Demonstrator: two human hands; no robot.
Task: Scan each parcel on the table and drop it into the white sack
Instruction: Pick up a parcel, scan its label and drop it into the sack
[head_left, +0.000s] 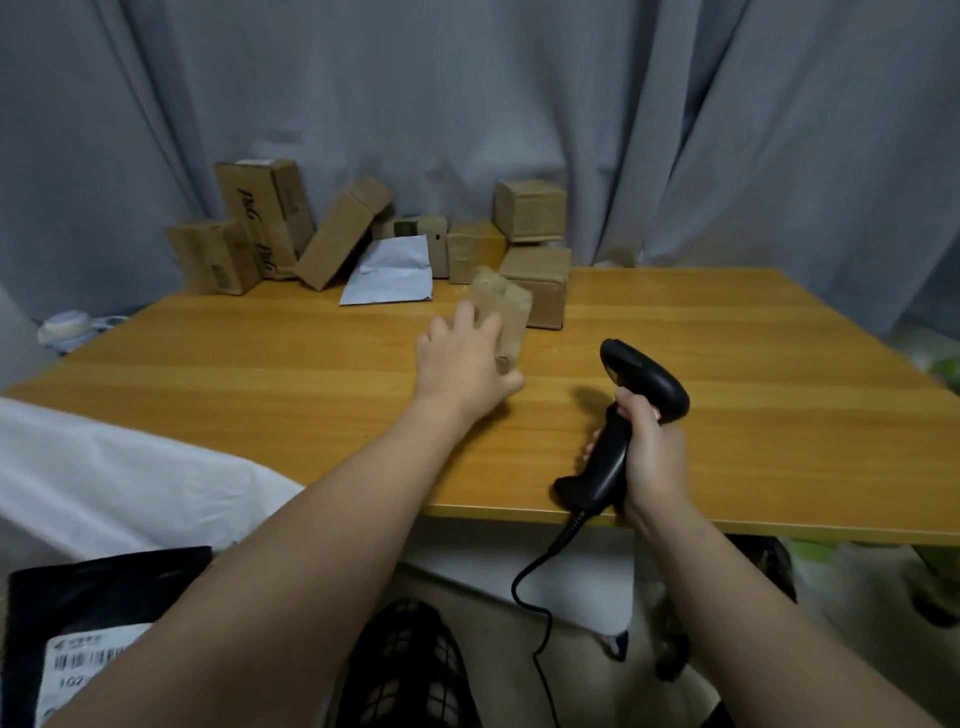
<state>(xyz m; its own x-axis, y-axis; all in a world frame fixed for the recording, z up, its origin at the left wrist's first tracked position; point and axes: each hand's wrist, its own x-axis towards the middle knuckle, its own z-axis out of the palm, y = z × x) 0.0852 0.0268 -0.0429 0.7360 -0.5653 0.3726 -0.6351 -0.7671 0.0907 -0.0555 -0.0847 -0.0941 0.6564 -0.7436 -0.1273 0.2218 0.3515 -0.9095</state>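
My left grip (462, 364) is wrapped over a small brown cardboard parcel (511, 312), fingers curled across the top and thumb at the near corner. It's blurry, so I can't make out any label on it. It looks like a plain, squat, matte box, either sitting on the wooden table (753, 374) or just above it, I can't tell which.

My right grip (652, 457), a bit right of the left one and nearer to me, is closed tight round the handle of a black plastic scanner (644, 382). It's smooth with a curved head, and a black cable (540, 587) hangs off the table edge.

Past the left grip, against a grey pleated curtain (467, 104), there's a heap of cardboard boxes (530, 210). Some are stacked and one is leaning. The tall box (260, 218) has dark cursive writing I can't read. A flat white mailer (389, 273) is propped up in the middle.

Down left of the left grip is the white sack (104, 467), which is crinkly. There's a glossy black bag (78, 597) in it with a white barcode label (83, 662) where I can read "102".
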